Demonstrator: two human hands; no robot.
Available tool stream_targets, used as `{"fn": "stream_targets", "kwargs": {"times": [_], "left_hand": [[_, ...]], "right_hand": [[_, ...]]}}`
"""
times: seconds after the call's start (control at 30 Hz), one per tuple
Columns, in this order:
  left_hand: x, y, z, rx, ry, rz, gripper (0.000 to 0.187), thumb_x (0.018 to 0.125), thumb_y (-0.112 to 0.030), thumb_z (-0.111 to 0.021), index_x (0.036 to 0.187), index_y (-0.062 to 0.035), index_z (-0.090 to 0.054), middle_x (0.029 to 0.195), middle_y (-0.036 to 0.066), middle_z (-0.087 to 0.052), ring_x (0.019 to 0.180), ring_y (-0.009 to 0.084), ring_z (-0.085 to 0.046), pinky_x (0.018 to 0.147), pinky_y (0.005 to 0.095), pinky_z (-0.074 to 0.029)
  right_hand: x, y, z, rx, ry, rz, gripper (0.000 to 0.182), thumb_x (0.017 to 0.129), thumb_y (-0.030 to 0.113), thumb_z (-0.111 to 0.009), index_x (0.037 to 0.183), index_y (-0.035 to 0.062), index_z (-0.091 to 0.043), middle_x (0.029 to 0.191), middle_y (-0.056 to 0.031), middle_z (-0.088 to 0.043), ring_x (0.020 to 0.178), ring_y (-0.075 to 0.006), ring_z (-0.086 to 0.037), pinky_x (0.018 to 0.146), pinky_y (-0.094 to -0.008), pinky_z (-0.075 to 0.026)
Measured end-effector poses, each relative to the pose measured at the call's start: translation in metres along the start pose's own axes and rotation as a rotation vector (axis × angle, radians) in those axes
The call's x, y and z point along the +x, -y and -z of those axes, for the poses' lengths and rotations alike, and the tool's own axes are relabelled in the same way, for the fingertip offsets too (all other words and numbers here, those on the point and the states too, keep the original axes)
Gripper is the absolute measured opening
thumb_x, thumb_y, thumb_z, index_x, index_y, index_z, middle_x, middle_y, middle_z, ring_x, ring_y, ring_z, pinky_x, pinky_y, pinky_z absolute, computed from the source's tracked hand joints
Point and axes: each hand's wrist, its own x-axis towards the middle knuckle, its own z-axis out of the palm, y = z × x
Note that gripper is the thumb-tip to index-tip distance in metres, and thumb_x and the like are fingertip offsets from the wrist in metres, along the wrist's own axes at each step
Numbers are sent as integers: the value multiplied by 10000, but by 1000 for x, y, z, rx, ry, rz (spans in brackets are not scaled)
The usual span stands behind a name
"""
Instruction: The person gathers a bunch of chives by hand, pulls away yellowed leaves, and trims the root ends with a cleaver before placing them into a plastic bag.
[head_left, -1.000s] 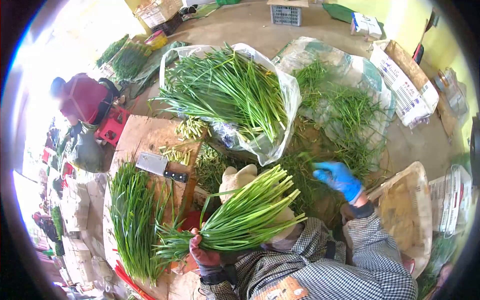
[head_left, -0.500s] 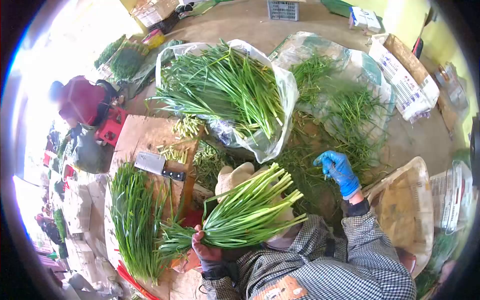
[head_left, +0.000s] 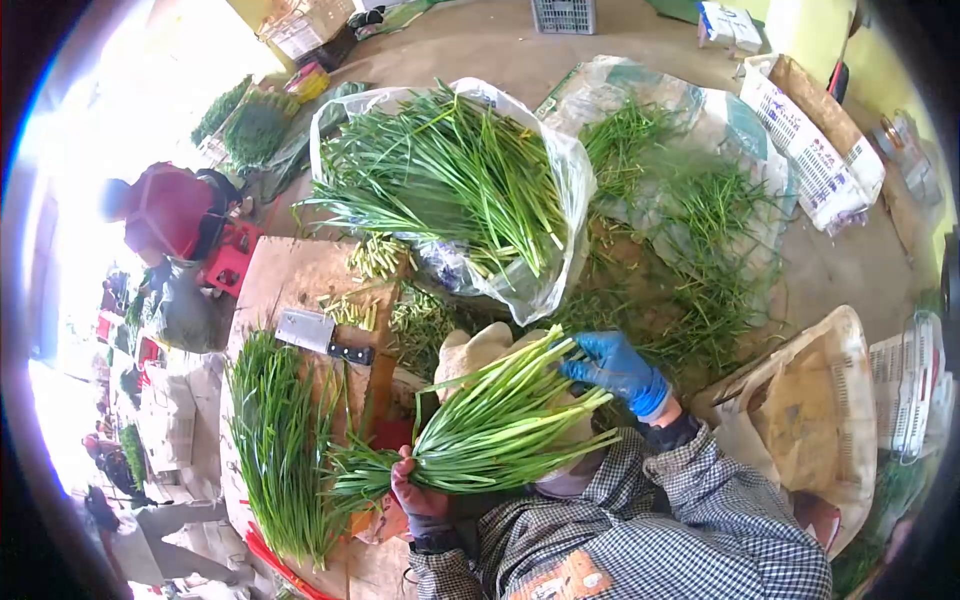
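My left hand [head_left: 418, 488] is closed round the leafy part of a bunch of green stalks [head_left: 500, 430], whose pale ends fan out to the right. At those pale ends is my right hand [head_left: 618, 370], in a blue glove, its fingers bent against the stalks; whether they grip any is hidden. More long green leaves [head_left: 280, 440] lie on the wooden board [head_left: 270, 270] at the left. A cleaver [head_left: 322, 335] rests on the board beside cut stalk ends [head_left: 352, 311].
Beyond my knees stands an open plastic bag [head_left: 575, 190] full of green stalks. Loose greens [head_left: 710, 215] cover a sheet on the floor. A large crate [head_left: 825, 420] is at my right, another crate [head_left: 810, 150] farther back. A person in dark red [head_left: 172, 212] sits at the left.
My right hand has moved left and down from above the floor to the pale stalk ends. My left hand still holds the bunch. The view has shifted slightly.
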Motion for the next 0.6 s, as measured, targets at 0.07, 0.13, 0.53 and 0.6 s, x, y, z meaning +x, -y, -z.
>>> {"fn": "stream_targets", "kwargs": {"times": [0.07,0.13,0.53,0.6], "left_hand": [[0,1,-1,-10,11,18,211,768,-80,-548,945,-50,-658,1016,127,-688,940,293,-644,887,457,-522],[-2,3,-7,10,-21,21,213,774,-76,-546,949,-48,-664,1028,131,-692,945,282,-646,884,455,-523],[-3,8,0,9,80,-4,216,773,-74,-552,949,-56,-676,1043,161,-694,962,315,-660,881,478,-535],[-3,7,3,-19,58,-13,219,772,-73,-549,950,-58,-677,1047,172,-692,968,325,-660,883,487,-536]], "right_hand": [[-5,-1,4,-110,-13,-25,390,858,161,-731,1186,-19,-620,913,-47,-674,728,-82,-615,633,-238,-530],[-11,-6,3,-67,-87,24,390,857,132,-716,1202,-18,-616,926,-38,-674,741,-83,-614,654,-246,-532],[-29,37,39,-93,-430,317,305,898,245,-644,1063,-7,-692,989,-67,-718,816,-101,-630,720,-278,-514],[-41,50,70,-219,-573,321,247,890,250,-655,976,26,-715,950,-66,-727,774,-107,-638,709,-280,-511]]}}
